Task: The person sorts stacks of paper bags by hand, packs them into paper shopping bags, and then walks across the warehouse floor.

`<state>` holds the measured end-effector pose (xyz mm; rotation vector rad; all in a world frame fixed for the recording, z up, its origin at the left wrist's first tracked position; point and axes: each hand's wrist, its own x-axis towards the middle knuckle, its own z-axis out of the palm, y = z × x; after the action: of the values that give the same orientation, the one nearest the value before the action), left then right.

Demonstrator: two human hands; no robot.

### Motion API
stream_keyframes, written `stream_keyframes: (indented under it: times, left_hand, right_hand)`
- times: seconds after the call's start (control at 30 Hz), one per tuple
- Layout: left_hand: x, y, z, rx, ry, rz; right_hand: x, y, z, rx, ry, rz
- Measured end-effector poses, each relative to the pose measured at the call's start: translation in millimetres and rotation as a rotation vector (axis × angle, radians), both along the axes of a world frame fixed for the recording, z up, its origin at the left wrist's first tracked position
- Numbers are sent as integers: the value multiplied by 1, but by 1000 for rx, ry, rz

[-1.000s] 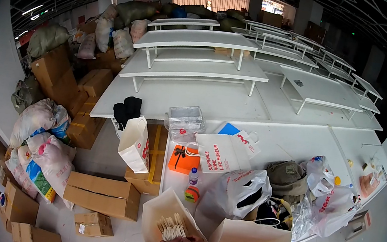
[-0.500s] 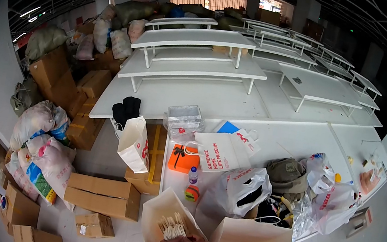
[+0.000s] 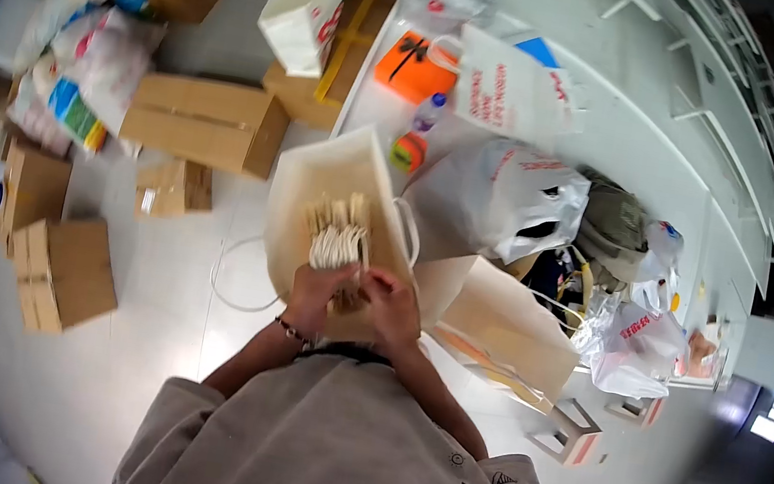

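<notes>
Gripping pale bundle [image 3: 338, 246] with left hand [image 3: 316, 294] and right hand [image 3: 392, 309], both angled inward, at paper bag [image 3: 301, 173] mouth.

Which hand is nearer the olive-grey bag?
Right. The right hand is on the side towards the olive-grey bag; the left hand is farther away, beyond the right.

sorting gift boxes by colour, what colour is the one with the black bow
The box is orange; it shows best in the head view.
</notes>
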<state>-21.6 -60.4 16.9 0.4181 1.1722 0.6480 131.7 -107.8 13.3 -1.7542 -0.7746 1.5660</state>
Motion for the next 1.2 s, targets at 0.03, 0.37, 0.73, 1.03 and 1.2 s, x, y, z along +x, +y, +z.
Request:
stream_keyframes:
  times: [0.03,0.37,0.73,1.03,1.2]
  left_hand:
    - [1,-3,0,-34,11,23]
    - [-11,9,-15,-47,46,228]
    - [-16,13,-6,-78,14,168]
    - [-22,10,-13,-72,1,174]
    - [-22,12,-7,-85,30,172]
  right_hand:
    - [-4,-8,-16,67,92,-154]
    - [9,17,-9,50,147,-600]
    - [0,30,16,138,-126,-193]
    - [-11,37,10,-5,-123,95]
    - [-11,33,9,18,-155,-119]
